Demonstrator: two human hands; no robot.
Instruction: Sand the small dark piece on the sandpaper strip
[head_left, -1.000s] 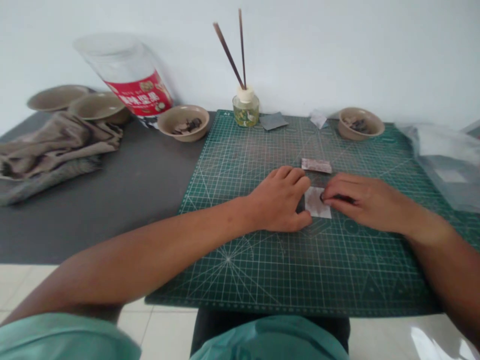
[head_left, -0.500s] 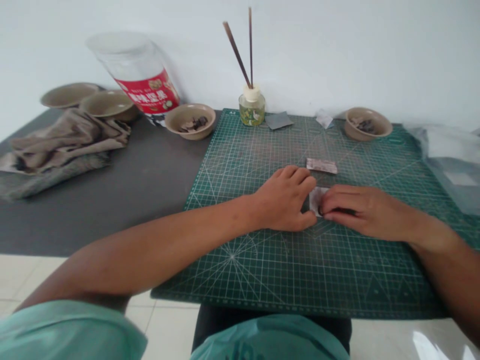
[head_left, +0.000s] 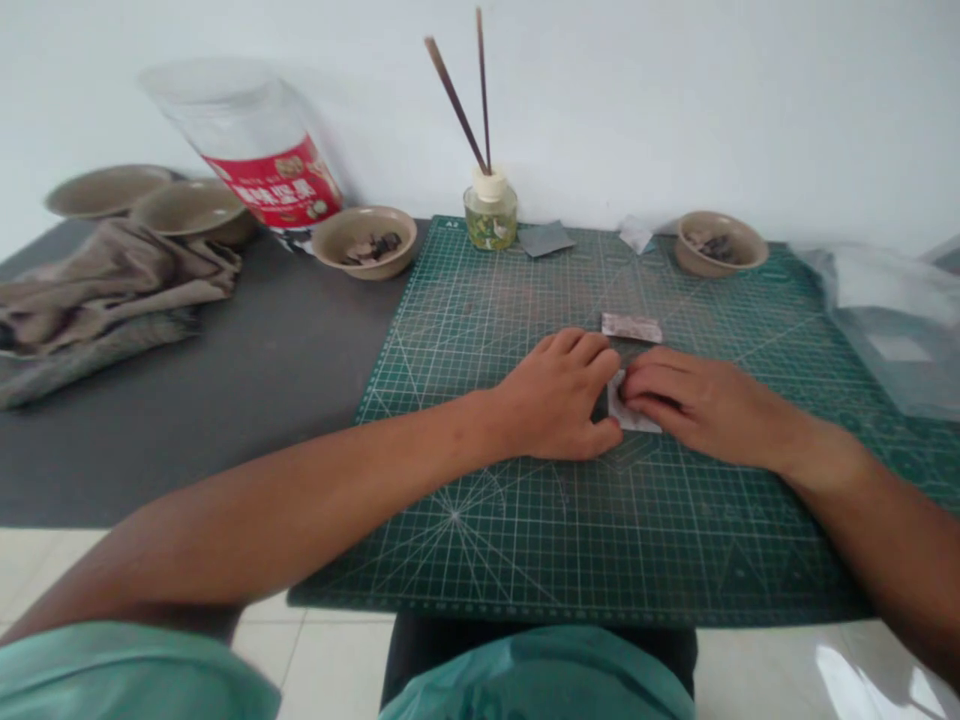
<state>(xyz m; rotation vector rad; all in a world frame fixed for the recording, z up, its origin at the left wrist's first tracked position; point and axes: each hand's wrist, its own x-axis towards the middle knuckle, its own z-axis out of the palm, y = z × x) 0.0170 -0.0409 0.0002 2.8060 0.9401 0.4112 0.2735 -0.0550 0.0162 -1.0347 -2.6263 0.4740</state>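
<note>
A small pale sheet [head_left: 637, 418] with grey smudges lies flat on the green cutting mat [head_left: 600, 540]. My left hand [head_left: 566, 392] rests at its left end, thumb and fingertips spread apart around the sheet's corners. Over the sheet is my right hand [head_left: 697, 405], its fingers pinched together; whatever is between them is hidden. Just beyond the hands lies a second smudged, slightly curled strip [head_left: 631, 327].
Small chip-like pieces fill part of one bowl [head_left: 365, 243] at left and another bowl [head_left: 721, 244] at right. Along the back stand a reed diffuser [head_left: 491, 215], a grey square [head_left: 547, 239] and a clear jar [head_left: 274, 180]. Crumpled cloth [head_left: 127, 275] lies left, a plastic bag [head_left: 892, 320] right.
My right hand has moved slightly up and left over the sheet, uncovering more of its lower edge. My left hand keeps its place on the sheet. The whole view has shifted a little.
</note>
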